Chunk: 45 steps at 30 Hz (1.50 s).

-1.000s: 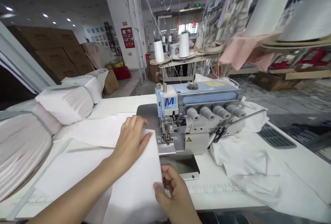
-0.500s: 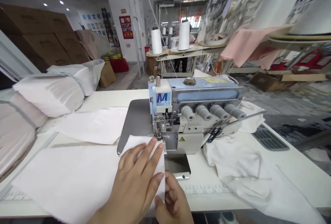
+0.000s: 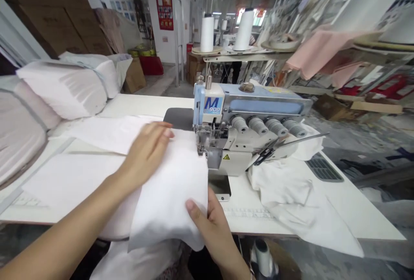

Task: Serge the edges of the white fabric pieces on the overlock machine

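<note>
A white cloth piece [image 3: 174,176] lies under the presser foot of an overlock sewing machine [image 3: 226,120] marked M 900, its near end hanging past the table edge. My right hand [image 3: 216,224] grips the cloth's right edge near the front, thumb on top and fingers underneath. My left hand [image 3: 145,152], slightly blurred, rests at the cloth's upper left side with its fingers stretched toward the machine; the thumb lies close to them. Beneath and left of the cloth are more flat white pieces [image 3: 71,172].
Tied stacks of white fabric [image 3: 64,88] stand at the table's left. A crumpled white cloth [image 3: 284,189] lies right of the machine and hangs over the front edge. Thread cones [image 3: 245,29] stand on a rack behind. Brown cartons [image 3: 48,25] are piled at the back left.
My left hand has moved left, off the strip beside the needle. The cloth now lies spread wider in front of the machine. My right hand keeps hold of its right edge. The view has shifted.
</note>
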{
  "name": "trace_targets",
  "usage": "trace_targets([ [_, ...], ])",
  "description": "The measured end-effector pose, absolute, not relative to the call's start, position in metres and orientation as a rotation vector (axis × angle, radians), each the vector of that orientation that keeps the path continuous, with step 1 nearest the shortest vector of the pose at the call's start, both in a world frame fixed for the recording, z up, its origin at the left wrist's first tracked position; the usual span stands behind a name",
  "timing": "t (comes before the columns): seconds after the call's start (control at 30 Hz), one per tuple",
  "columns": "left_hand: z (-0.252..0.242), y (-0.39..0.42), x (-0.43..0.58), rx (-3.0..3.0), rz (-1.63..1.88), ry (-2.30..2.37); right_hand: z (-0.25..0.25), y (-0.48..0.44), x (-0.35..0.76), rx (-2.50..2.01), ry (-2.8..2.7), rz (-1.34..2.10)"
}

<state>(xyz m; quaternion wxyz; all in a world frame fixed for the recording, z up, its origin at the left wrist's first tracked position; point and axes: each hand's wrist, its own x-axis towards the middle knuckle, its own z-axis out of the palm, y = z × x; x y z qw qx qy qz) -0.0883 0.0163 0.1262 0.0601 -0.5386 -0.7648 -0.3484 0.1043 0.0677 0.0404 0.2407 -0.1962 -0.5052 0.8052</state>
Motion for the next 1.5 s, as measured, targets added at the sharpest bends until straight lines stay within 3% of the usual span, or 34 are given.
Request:
trace_targets([
  [0.1, 0.109, -0.014, -0.085, -1.193, -1.455, -2.635, 0.041, 0.067, 0.104, -0.536, -1.385, 2.198],
  [0.2, 0.09, -0.041, -0.067, -1.036, -2.22, -3.178, 0.037, 0.068, 0.099, -0.552, -1.357, 2.147],
  [0.27, 0.086, -0.05, -0.058, -0.915, -2.691, -3.215, 0.035, 0.068, 0.098, -0.58, -1.342, 2.115],
  [0.37, 0.09, -0.055, -0.055, -0.757, -2.979, -3.056, 0.034, 0.063, 0.104, -0.592, -1.347, 2.143],
  [0.6, 0.091, -0.08, -0.054, -1.126, -2.741, -3.236, 0.037, 0.032, 0.14, -0.716, -1.258, 2.339],
  [0.9, 0.071, -0.112, -0.034, -1.121, -2.315, -3.53, 0.016, 0.017, 0.152, -0.988, -1.122, 2.383],
  [1.2, 0.07, -0.112, -0.024, -1.142, -2.4, -3.382, 0.003, 0.003, 0.154, -1.057, -1.135, 2.422],
  [1.5, 0.069, -0.097, -0.03, -0.756, -3.069, -3.15, 0.01, -0.007, 0.166, -0.974, -1.12, 2.448],
])
